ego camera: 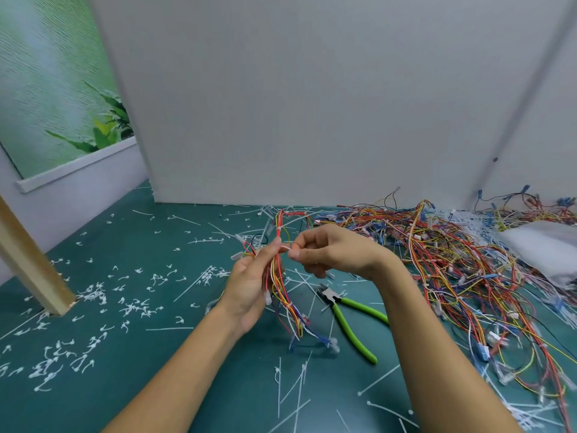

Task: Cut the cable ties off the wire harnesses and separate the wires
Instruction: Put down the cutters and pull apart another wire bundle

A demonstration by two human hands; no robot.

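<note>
My left hand (248,287) grips a wire harness (282,289) of red, yellow, white and blue wires, held upright above the table. My right hand (327,251) pinches a small white cable tie (285,247) on that harness between thumb and forefinger, just right of my left thumb. The harness's lower end with blue and white connectors (327,342) hangs down to the table. Green-handled cutters (349,317) lie on the table below my right hand, untouched.
A large tangled pile of wires (452,260) covers the table's right side, beside a white bag (543,248). Cut cable-tie pieces (93,323) litter the green table (193,379). A wooden post (28,260) stands at left. A grey wall (281,104) rises behind.
</note>
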